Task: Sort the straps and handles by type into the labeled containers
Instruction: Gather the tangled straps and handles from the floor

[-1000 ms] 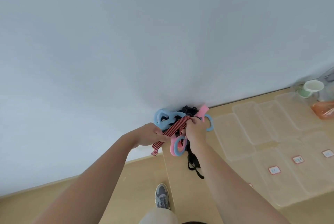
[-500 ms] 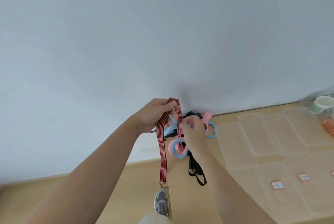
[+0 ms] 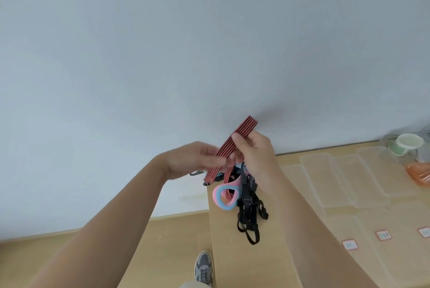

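Right hand: fingers curled, pinched the striped strap just below its upper fold.
Left hand: motion-blurred, fingertips at the strap's middle; couldn't tell whether it gripped or only touched.
Strap position: up in the air above the pile at the desk's far left corner, doubled over and tilted, with the fold up-right and the lower end down-left. A second run of it dropped toward the pile.
Change vs 0.5 s ago: the left hand had held the top fold while the strap hung long, its end down by the shoe. The right hand had been on the pile. Now the right hand had the strap and it was gathered short, no long tail.
Pile: pink-and-blue loop handle lay on the desk under the hands. Black buckle straps were touching its right side, trailing toward the near edge. Both same as before.
Containers: clear, spread over the right of the desk, well apart from the strap. Labels were on the nearer ones, text unreadable.
Far right: green cup at the back edge.
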{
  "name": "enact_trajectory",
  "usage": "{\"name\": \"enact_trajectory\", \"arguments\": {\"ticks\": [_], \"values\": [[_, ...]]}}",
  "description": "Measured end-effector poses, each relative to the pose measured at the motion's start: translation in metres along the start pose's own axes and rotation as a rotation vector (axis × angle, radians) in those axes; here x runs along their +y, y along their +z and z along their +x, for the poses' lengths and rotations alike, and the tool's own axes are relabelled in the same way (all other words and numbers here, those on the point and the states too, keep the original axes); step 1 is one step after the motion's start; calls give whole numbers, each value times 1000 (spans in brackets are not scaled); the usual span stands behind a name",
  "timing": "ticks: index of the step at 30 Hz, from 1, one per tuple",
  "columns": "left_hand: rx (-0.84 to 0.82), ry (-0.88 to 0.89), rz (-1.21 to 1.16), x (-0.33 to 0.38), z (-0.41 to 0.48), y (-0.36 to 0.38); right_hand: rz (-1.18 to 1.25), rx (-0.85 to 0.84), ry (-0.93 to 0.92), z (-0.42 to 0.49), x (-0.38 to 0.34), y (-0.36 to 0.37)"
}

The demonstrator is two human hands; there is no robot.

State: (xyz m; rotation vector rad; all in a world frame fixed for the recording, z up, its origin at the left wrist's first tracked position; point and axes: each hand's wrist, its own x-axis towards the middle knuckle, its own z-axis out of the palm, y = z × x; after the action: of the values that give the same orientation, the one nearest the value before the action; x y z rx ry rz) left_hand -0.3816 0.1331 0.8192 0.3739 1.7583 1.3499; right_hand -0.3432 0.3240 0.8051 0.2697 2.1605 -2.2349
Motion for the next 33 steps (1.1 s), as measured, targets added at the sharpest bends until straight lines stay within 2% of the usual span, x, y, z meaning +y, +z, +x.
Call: {"name": "enact_trajectory", "arguments": {"ticks": [2, 4, 9, 14, 17, 20, 23, 25, 28, 31, 33], "values": [[-37, -28, 126, -18, -12, 1, 52, 56, 11, 7, -8, -5], [-35, -40, 142, -28, -19, 6, 101, 85, 42, 11, -13, -7], [42, -21, -10, -28, -38, 16, 472, 137, 205, 16, -18, -12], [54, 4, -122, -20, -57, 25, 520, 231, 330, 11, -13, -27], [226, 71, -206, -8, -63, 34, 423, 284, 382, 3, -8, -37], [395, 189, -271, 15, -68, 48, -15, 341, 183, -13, -5, -43], [526, 325, -309, 42, -67, 60, -166, 114, -15, -31, -12, -42], [559, 404, -299, 57, -65, 68, -167, -30, 11, -38, -17, -42], [580, 485, -224, 74, -63, 82, -205, -149, 70, -44, -9, -43], [591, 545, -145, 84, -57, 95, -321, -227, 4, -53, 14, -42], [701, 540, 26, 83, -49, 99, -428, -324, -20, -58, 26, -39]]}}
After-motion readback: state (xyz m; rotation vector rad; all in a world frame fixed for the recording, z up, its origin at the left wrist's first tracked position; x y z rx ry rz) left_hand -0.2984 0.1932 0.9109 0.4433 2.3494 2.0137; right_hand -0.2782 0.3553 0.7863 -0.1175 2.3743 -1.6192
